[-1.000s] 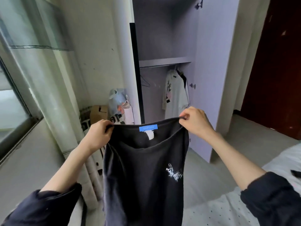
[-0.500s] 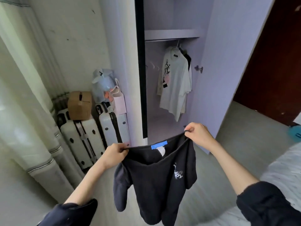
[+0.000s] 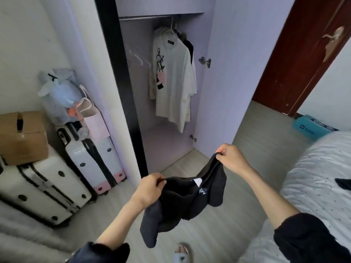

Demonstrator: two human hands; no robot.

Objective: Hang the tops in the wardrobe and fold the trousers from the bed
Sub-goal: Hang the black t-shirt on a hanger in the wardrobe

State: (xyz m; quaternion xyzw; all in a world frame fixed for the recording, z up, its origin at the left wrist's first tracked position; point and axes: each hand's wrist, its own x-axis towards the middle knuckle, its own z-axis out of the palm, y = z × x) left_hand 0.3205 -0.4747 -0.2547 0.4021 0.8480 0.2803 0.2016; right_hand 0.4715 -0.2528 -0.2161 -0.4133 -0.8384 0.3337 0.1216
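Note:
A black top (image 3: 182, 202) with a small white print hangs slack between my hands, low over the floor in front of the open wardrobe (image 3: 224, 76). My left hand (image 3: 150, 188) grips its left shoulder. My right hand (image 3: 229, 158) pinches the right shoulder, held higher. Inside the wardrobe a white printed t-shirt (image 3: 174, 78) and a dark garment behind it hang from the rail (image 3: 144, 17). Empty hangers (image 3: 137, 58) hang to their left. The bed (image 3: 319, 179) with a dotted white sheet lies at the right, a dark piece of clothing (image 3: 342, 184) on it at the frame edge.
Two white suitcases (image 3: 47, 188) stand left of the wardrobe, with a cardboard box (image 3: 22, 137), a pink bag (image 3: 95, 120) and a blue plush toy (image 3: 58, 95) on top. A dark red door (image 3: 296, 59) stands at the right, a blue box (image 3: 311, 128) below it. My slippered foot (image 3: 181, 252) is on the floor.
Both hands have lowered the black top and it now sags, bunched, between them. My view has tipped down and come closer to the wardrobe.

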